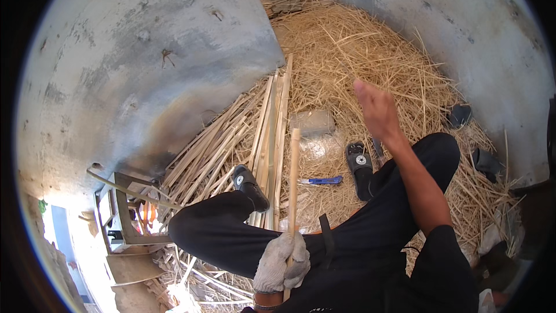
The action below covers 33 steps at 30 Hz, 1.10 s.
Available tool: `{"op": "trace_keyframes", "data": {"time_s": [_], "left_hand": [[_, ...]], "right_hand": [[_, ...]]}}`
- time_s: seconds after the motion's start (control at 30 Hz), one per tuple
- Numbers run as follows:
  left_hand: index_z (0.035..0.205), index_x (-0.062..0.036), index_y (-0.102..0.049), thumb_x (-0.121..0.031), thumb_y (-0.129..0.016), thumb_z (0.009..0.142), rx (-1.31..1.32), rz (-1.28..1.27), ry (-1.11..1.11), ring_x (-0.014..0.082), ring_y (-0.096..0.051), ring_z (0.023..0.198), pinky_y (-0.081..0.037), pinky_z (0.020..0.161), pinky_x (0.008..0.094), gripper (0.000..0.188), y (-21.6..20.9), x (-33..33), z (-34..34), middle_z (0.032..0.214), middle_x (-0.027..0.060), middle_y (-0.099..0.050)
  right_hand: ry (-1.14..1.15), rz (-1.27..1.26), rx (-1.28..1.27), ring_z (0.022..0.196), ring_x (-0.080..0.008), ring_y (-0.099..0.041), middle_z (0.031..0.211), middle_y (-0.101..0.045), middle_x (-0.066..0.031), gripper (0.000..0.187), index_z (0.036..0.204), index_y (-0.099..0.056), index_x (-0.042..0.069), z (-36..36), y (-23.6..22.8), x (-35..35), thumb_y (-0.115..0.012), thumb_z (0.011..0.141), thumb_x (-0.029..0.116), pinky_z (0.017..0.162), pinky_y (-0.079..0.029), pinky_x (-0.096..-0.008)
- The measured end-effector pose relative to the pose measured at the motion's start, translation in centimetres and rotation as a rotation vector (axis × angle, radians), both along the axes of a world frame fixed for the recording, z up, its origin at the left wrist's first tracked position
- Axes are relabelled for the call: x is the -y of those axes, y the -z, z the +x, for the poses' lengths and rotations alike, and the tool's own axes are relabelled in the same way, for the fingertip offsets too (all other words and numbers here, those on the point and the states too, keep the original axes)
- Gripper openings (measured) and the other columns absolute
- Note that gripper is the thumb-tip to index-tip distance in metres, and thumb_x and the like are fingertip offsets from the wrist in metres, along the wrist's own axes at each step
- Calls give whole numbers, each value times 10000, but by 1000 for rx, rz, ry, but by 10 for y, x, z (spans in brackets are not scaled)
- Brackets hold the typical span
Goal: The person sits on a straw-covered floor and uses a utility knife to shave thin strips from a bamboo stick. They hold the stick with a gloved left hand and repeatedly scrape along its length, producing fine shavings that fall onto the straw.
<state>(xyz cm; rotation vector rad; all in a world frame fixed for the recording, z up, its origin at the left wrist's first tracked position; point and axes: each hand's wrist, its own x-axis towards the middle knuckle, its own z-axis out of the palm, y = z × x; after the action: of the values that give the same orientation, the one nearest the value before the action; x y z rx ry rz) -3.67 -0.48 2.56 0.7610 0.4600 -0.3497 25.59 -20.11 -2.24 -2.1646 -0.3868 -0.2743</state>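
Note:
My left hand (282,262), in a pale knitted work glove, is closed around the lower part of a bamboo stick (294,185). The stick stands up from my lap, its cut end pointing away from me. My right hand (379,110) is bare and raised over the straw to the right, fingers curled into a fist. Whether it grips anything is hidden. Below its wrist shows part of a narrow dark grey object (378,149), beside my right sandal (360,171). A blue utility knife (321,180) lies on the floor between my feet.
Split bamboo strips (269,133) lie lengthwise at left, by my left sandal (250,187). Straw-like shavings (359,52) cover the floor between the walls. A grey block (313,123) sits ahead. A metal frame (119,214) stands at left; dark objects (460,116) lie at right.

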Motion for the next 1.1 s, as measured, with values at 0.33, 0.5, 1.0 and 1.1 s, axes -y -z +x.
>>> {"op": "trace_keyframes", "data": {"time_s": [0.33, 0.5, 1.0, 1.1], "left_hand": [[814, -70, -502, -386, -408, 1069, -55, 90, 57, 111, -308, 298, -246, 282, 269, 417, -2, 2, -1, 437, 2, -349], [815, -81, -496, -409, -381, 1077, -56, 130, 61, 114, -280, 277, -239, 275, 271, 435, 0, 3, 2, 429, 4, -346], [837, -127, -484, -427, -368, 1085, -66, 229, -29, 114, -282, 257, -241, 255, 264, 406, 31, -6, 37, 433, -15, -322], [836, -126, -483, -436, -348, 1086, -295, 36, -160, 110, -274, 259, -227, 252, 264, 420, 11, 0, 31, 438, -21, -330]], "right_hand": [[-586, -43, 261, 476, -324, -569, 538, -545, -121, 456, 732, -555, 69, -60, -15, -41, -599, 966, 457, 471, -418, -425], [-458, -100, 353, 430, -286, -544, 505, -527, -96, 496, 696, -534, 82, -59, 2, -47, -593, 958, 499, 425, -398, -405], [-271, -254, 519, 447, -265, -579, 540, -554, -79, 529, 691, -503, 93, -11, 83, -83, -596, 928, 557, 394, -417, -398], [-74, -794, 504, 442, -242, -579, 524, -553, -83, 442, 701, -552, 107, 29, 154, -74, -534, 1001, 430, 391, -408, -403]]}}
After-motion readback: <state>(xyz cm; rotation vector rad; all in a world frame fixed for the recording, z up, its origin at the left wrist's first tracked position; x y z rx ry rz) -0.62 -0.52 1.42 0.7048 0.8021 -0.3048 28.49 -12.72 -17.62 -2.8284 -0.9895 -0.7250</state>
